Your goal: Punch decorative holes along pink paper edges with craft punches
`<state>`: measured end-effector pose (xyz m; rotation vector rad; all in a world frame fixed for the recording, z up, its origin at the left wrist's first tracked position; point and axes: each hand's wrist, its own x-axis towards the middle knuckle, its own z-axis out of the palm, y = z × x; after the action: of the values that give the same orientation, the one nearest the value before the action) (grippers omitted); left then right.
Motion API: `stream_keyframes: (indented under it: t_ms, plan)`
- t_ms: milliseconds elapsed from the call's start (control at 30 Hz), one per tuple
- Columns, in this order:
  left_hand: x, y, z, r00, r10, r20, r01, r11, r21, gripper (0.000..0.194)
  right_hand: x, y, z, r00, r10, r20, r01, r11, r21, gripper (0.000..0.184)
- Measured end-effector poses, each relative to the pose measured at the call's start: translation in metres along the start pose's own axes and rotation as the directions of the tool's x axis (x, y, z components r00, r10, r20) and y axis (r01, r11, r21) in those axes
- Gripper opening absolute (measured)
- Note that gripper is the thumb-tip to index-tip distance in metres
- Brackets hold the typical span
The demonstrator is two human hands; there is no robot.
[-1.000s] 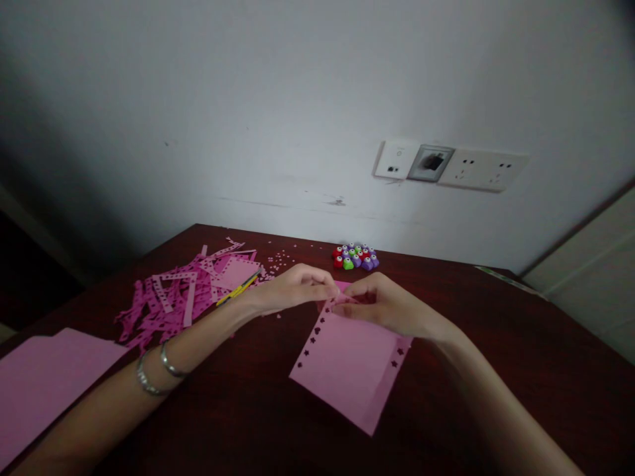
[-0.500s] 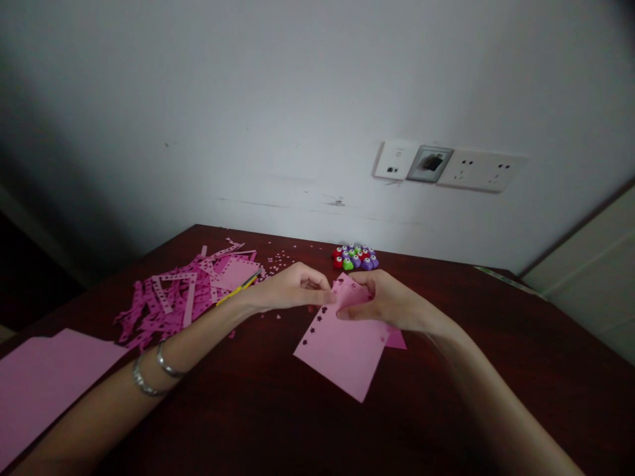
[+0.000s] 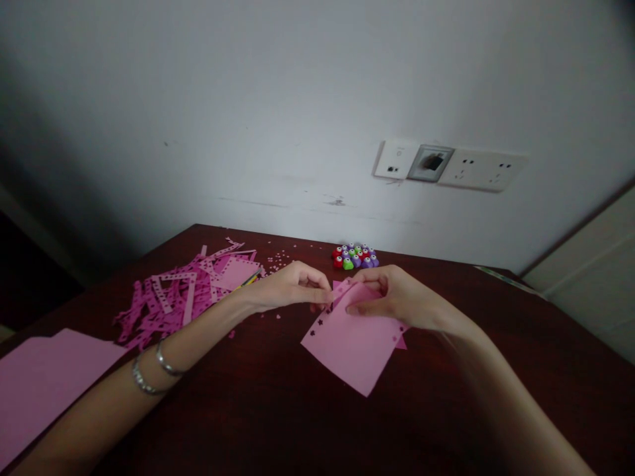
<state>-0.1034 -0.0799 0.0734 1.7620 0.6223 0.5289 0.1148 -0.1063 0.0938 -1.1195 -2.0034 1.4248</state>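
A pink paper sheet (image 3: 350, 347) with punched shapes along its edges is half lifted off the dark wooden table (image 3: 446, 403). My left hand (image 3: 290, 287), its wrist wearing two silver bangles, pinches the sheet's far left edge. My right hand (image 3: 397, 301) grips the far edge beside it, fingers curled over the paper. The two hands almost touch. The sheet's upper part is bent up and partly hidden by my fingers.
A heap of pink paper strips and scraps (image 3: 183, 291) lies at the left, with a yellow pencil partly under my left hand. Several small coloured punches (image 3: 355, 257) sit near the wall. More pink sheets (image 3: 44, 380) lie at the near left. Wall sockets (image 3: 449, 165) are above.
The sheet lay flat a second ago; its far edge has been lifted and bent, and the sheet has turned and drawn closer under my right hand.
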Motion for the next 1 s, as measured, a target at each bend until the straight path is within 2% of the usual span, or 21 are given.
stream_keyframes:
  t_ms: [133,233,300,333,400,433,467,533,567,667,800,900,1000]
  plan:
    - [0.001,-0.001,0.0,0.999,-0.027,0.018,0.027,0.999,0.047,0.015,0.0,0.0,0.001,1.0,-0.019,-0.016,0.018,0.999,-0.035,0.026]
    - [0.001,0.0,-0.001,0.998,-0.012,-0.066,0.017,0.997,0.069,0.014,0.002,0.001,-0.008,0.983,-0.075,-0.166,0.057,0.992,-0.11,0.038]
    - [0.002,0.001,-0.003,0.979,0.031,-0.203,-0.016,0.997,0.077,0.013,0.003,0.006,-0.018,0.93,-0.129,-0.344,0.079,0.985,-0.156,0.046]
    - [0.003,0.001,-0.004,0.96,0.062,-0.275,-0.04,0.996,0.083,0.014,0.004,0.009,-0.024,0.886,-0.142,-0.441,0.077,0.984,-0.162,0.049]
    - [0.004,0.001,-0.005,0.916,0.12,-0.384,-0.092,0.992,0.09,0.014,0.007,0.016,-0.032,0.819,-0.125,-0.56,0.058,0.989,-0.136,0.056]
    - [0.005,0.0,-0.006,0.898,0.143,-0.416,-0.115,0.989,0.091,0.014,0.009,0.02,-0.034,0.823,-0.094,-0.56,0.068,0.995,-0.068,0.058]
    - [0.006,-0.001,-0.006,0.885,0.164,-0.435,-0.138,0.986,0.091,0.014,0.011,0.024,-0.033,0.855,-0.057,-0.516,0.084,0.996,0.029,0.058]
    - [0.008,-0.003,-0.005,0.869,0.201,-0.451,-0.178,0.98,0.095,0.015,0.017,0.031,-0.025,0.957,-0.01,-0.291,0.093,0.957,0.274,0.054]
    - [0.009,-0.004,-0.004,0.864,0.214,-0.455,-0.188,0.977,0.103,0.015,0.02,0.033,-0.019,0.981,-0.005,-0.194,0.079,0.923,0.376,0.051]
    - [0.01,-0.006,-0.002,0.856,0.227,-0.465,-0.18,0.973,0.145,0.016,0.029,0.036,-0.001,0.996,0.009,-0.092,0.038,0.866,0.498,0.045]
    - [0.011,-0.008,-0.002,0.865,0.196,-0.462,-0.14,0.978,0.151,0.018,0.032,0.036,0.001,0.977,0.038,-0.211,0.066,0.883,0.465,0.046]
    - [0.012,-0.011,-0.004,0.887,0.165,-0.432,-0.118,0.984,0.134,0.017,0.026,0.033,-0.009,0.947,0.023,-0.322,0.094,0.934,0.344,0.043]
    - [0.013,-0.013,-0.003,0.908,0.139,-0.395,-0.102,0.988,0.113,0.016,0.019,0.027,-0.015,0.935,-0.001,-0.355,0.09,0.968,0.232,0.04]
